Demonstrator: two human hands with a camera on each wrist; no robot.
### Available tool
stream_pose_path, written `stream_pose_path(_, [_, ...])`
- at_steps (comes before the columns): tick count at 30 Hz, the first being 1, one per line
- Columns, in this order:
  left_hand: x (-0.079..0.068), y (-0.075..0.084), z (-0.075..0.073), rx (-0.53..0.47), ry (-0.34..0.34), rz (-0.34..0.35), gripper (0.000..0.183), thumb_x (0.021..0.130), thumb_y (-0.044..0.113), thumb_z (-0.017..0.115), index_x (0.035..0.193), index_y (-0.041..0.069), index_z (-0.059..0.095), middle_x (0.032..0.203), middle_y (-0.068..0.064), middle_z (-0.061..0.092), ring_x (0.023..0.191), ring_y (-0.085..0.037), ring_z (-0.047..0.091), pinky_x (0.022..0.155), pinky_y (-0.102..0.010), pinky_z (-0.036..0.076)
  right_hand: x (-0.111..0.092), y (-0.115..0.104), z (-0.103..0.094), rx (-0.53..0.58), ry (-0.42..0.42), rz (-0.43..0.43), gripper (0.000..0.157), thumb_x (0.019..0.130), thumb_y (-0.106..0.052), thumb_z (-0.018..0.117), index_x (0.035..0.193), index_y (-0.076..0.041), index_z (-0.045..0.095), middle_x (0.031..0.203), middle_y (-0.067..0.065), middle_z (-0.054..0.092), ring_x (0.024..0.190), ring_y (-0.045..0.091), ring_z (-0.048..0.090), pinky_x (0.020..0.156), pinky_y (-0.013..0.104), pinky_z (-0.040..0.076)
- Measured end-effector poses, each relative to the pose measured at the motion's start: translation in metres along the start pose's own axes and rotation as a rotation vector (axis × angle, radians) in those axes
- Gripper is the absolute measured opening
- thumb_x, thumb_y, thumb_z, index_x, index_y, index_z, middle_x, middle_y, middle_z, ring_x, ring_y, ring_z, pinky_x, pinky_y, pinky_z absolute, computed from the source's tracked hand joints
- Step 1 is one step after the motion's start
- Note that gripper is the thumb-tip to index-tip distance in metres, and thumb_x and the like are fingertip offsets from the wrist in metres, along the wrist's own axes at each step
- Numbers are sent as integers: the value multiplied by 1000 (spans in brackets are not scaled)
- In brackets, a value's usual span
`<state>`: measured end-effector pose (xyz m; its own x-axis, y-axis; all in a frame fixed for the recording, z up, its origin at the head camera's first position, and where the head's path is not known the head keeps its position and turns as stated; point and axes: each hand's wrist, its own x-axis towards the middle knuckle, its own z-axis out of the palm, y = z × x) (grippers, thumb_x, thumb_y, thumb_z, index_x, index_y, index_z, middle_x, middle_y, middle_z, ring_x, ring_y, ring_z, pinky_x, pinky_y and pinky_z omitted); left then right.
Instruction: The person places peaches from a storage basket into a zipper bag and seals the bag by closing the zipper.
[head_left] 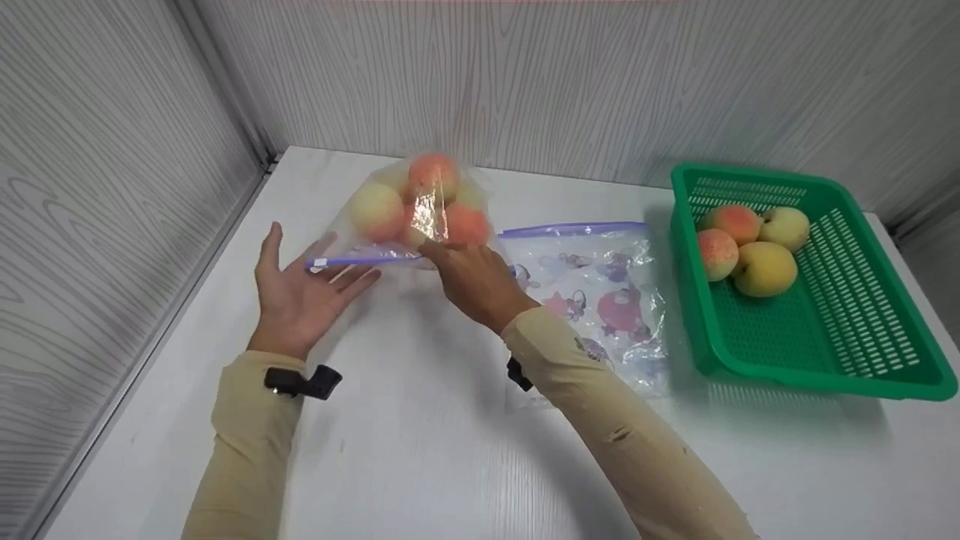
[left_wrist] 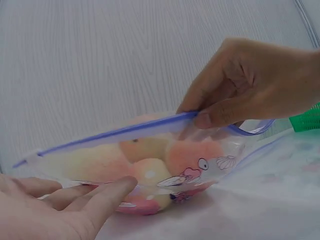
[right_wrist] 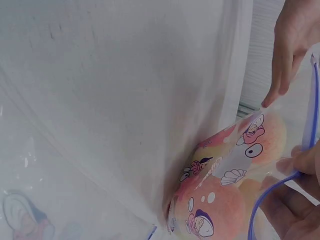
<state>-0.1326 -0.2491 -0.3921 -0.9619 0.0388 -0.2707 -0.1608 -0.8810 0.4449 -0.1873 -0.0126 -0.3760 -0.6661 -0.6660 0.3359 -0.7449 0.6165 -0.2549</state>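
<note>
A clear zip bag (head_left: 426, 214) with a purple zip edge holds several peaches (head_left: 376, 212) towards the back left of the table. My right hand (head_left: 484, 281) pinches the bag's top edge between thumb and fingers, as the left wrist view shows. With fingers spread and palm turned up, my left hand (head_left: 300, 307) is at the bag's left side; its fingertips reach beneath the zip edge and touch the plastic. Cartoon prints appear on the bag (right_wrist: 235, 175) in the right wrist view. Part of the fruit is hidden by the right hand and by glare.
A second printed zip bag (head_left: 619, 300) lies flat on the white table (head_left: 405, 435), right of the filled one. Farther right stands a green basket (head_left: 825, 379) with several peaches (head_left: 765, 268) at its back left. Wood-grain panels (head_left: 562, 82) rise behind and to the left.
</note>
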Motion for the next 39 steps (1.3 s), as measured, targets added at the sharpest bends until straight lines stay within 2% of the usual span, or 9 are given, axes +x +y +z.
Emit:
stream_pose_path(5, [-20,9,4,494,85,84,72,103,31,60,161,11,22,154,-22,29,133,-37,53,104,-42,51,-7,2,6,40,-43,22,29,101,4,53,124,-8,66,112,12,73,79,25,67,73,35,61])
stream_pose_path(10, [-29,13,2,711,196,111,58,103,7,56,157,7,34,138,-21,51,109,-24,71,95,-32,56,-13,0,11,58,-46,-17,25,101,4,52,121,-5,64,111,12,72,81,25,66,77,33,62])
stream_pose_path(17, [-30,14,-13,954,291,159,54,101,8,59,152,2,42,122,-16,66,94,-18,75,87,-27,58,-19,0,17,37,-96,-91,18,105,-4,53,121,-6,60,120,10,70,108,20,67,100,32,55])
stream_pose_path(22, [-38,9,-4,1348,324,264,54,102,21,60,152,7,45,135,-19,62,111,-27,69,95,-35,58,-25,4,10,118,-133,-109,28,100,-4,62,128,-4,64,130,10,67,127,22,60,108,33,47])
stream_pose_path(24, [-43,7,7,1534,319,356,54,102,23,60,152,6,45,140,-20,59,119,-35,64,99,-46,55,-28,6,4,160,-143,-104,33,99,-4,65,131,-4,65,135,11,65,132,22,56,111,33,45])
stream_pose_path(27, [-52,1,26,1757,314,564,52,100,19,63,147,1,50,141,-24,56,125,-43,58,103,-59,49,-34,8,-6,185,-151,-78,37,100,-6,64,137,-6,63,142,11,59,138,23,50,115,36,40])
stream_pose_path(31, [-57,-10,50,1870,272,806,42,95,10,68,134,-6,61,134,-26,60,126,-45,57,105,-62,46,-41,11,-14,169,-121,-70,40,101,-5,61,140,-8,60,150,11,52,144,25,42,119,39,34])
stream_pose_path(35, [-56,-23,61,1928,125,864,40,92,6,72,129,-5,64,132,-25,63,126,-43,57,107,-59,46,-45,15,-14,126,-39,-130,39,99,-2,63,138,-5,61,147,12,54,143,29,44,122,43,29])
stream_pose_path(39, [-47,-36,60,2045,-61,755,50,90,8,76,137,1,61,140,-20,59,135,-41,50,114,-58,38,-48,20,-13,79,81,-196,39,93,3,69,132,-2,64,144,15,57,141,33,45,123,49,26])
